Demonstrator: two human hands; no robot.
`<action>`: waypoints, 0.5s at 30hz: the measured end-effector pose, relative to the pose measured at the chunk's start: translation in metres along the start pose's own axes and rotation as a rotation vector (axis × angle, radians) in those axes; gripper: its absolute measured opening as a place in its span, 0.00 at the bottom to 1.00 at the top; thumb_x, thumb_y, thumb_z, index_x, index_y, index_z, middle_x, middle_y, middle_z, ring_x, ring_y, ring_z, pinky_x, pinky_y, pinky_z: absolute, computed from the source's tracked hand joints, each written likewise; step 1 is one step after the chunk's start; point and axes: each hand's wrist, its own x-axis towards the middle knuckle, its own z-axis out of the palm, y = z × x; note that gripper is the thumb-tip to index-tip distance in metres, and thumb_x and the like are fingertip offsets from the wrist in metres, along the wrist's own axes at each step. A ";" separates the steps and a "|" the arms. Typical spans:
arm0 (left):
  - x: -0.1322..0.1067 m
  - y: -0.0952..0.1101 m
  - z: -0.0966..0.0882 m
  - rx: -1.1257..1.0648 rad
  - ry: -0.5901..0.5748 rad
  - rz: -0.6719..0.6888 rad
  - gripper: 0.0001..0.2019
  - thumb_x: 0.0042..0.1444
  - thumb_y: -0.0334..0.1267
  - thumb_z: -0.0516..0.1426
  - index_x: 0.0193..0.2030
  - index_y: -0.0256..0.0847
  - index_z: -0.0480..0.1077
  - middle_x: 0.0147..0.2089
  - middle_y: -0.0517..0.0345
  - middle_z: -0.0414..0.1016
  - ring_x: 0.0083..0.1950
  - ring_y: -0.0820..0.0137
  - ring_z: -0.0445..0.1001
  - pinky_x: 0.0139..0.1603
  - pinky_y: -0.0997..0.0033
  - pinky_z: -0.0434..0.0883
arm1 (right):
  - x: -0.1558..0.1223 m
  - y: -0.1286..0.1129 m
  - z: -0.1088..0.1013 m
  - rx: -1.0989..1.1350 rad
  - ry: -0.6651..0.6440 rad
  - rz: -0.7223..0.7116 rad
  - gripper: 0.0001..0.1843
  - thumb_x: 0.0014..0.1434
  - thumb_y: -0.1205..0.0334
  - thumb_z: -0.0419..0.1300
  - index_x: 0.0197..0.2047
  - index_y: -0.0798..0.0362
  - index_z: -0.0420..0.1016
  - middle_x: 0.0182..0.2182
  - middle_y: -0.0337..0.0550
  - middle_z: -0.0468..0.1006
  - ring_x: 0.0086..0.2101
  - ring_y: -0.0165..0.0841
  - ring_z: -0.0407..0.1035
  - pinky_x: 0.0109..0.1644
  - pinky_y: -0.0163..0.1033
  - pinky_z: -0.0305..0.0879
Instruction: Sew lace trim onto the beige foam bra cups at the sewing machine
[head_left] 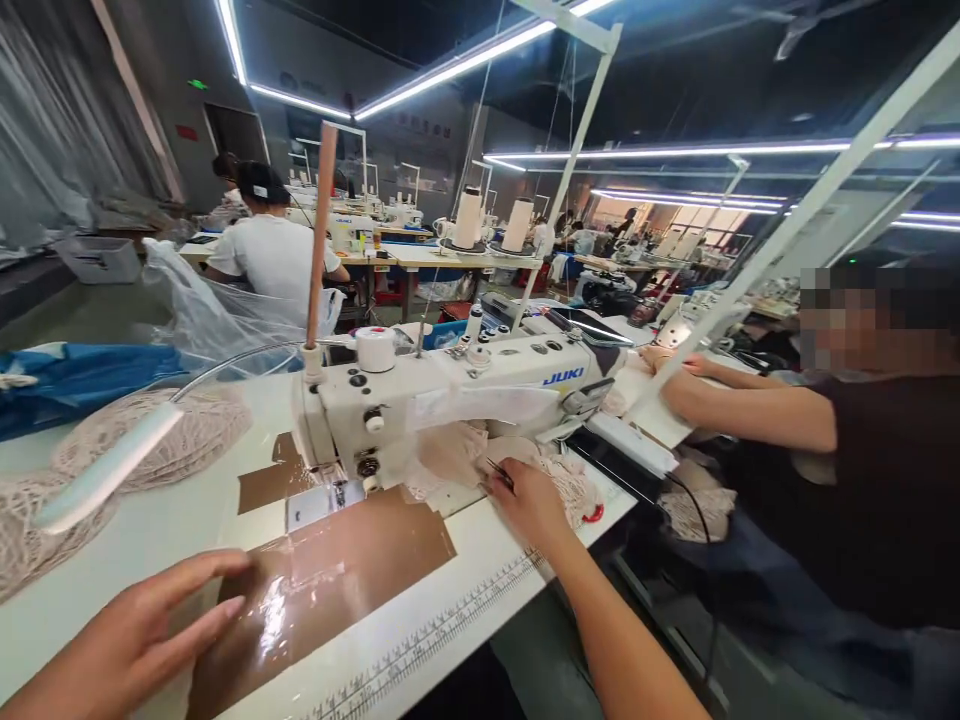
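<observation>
My left hand (157, 620) is open, thumb and fingers apart, at the near edge of a glossy brown sheet (360, 565) taped on the sewing table. My right hand (529, 505) is closed around slim, dark, pointed tweezers (500, 474). It reaches to a beige fabric piece (454, 455) under the arm of the white sewing machine (510, 365); whether the tips grip the cloth I cannot tell. Beige lace pieces (574, 485) lie just beyond that hand. No cloth shows at the machine's needle area (341, 492).
Stacks of beige lace (157, 435) lie on the left under a lamp (112, 470). A printed ruler (442, 625) runs along the table's front edge. A thread-stand pole (321, 240) rises by the machine head. At right, a co-worker (885, 450) works close by.
</observation>
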 end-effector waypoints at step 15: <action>0.046 0.177 0.124 -0.801 -0.393 0.060 0.29 0.54 0.55 0.60 0.60 0.44 0.67 0.58 0.45 0.71 0.59 0.55 0.70 0.60 0.53 0.67 | 0.000 -0.033 -0.001 0.462 -0.147 -0.178 0.08 0.60 0.61 0.55 0.32 0.55 0.71 0.27 0.38 0.74 0.30 0.31 0.68 0.31 0.31 0.59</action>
